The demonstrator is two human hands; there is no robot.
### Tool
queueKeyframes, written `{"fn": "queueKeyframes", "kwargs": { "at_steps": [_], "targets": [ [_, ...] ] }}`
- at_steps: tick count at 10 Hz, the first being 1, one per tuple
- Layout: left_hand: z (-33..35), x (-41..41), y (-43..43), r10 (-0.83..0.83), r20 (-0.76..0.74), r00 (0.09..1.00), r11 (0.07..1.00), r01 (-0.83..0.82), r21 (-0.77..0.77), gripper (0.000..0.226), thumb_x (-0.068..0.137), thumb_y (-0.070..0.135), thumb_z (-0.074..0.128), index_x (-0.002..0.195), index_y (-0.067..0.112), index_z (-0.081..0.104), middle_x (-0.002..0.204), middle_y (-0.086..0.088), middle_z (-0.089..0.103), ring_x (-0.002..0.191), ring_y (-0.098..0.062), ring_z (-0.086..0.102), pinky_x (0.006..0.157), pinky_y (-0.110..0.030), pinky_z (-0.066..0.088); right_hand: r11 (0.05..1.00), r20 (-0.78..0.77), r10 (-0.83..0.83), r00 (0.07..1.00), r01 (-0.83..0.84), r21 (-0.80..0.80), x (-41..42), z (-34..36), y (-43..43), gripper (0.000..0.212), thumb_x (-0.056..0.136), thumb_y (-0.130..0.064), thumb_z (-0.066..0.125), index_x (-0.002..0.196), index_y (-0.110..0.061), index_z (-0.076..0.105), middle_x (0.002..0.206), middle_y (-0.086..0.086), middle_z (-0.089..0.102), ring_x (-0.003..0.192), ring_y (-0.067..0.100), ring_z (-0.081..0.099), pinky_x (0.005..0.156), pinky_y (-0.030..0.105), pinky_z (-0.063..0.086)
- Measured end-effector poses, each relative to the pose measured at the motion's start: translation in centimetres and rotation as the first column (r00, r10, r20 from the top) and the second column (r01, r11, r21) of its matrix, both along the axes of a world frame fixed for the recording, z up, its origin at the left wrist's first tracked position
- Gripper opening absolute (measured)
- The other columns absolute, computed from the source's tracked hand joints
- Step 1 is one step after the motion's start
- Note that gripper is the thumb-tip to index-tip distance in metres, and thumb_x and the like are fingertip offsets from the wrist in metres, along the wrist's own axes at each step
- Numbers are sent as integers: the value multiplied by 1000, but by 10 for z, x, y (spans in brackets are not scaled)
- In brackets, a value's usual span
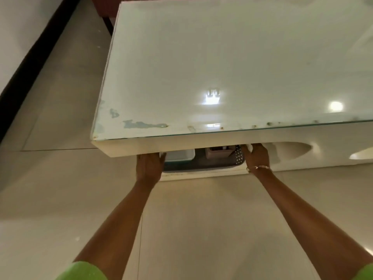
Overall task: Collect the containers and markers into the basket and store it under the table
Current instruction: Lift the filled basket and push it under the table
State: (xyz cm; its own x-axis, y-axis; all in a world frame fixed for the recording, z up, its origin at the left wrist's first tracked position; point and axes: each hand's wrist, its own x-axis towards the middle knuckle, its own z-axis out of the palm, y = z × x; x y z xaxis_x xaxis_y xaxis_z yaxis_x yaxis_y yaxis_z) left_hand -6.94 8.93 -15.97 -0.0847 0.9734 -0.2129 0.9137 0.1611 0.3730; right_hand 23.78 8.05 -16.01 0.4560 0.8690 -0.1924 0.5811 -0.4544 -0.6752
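Basket: on a low white shelf under the desk, mostly hidden by the desk's front edge.
Contents: a white container at the basket's left end, a brown container nearer its right (markers cannot be made out).
Left hand: gripping the basket's left end.
Right hand: gripping the basket's right end, fingers hidden under the desk edge.
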Motion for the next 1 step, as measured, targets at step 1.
{"fn": "queueKeyframes", "kwargs": {
  "at_steps": [1],
  "targets": [
    [36,7,-70,-247,-155,956,968,249,-10,58,95,46,30,137,8,42,145,-16,42,136,-34,36,113,-49,22,978,261,207,943,-196,-66,-23,43,-71,61,89,-51,30,126,-9,55,134,22,52,126,36,47,106,42,37]
  ]
}}
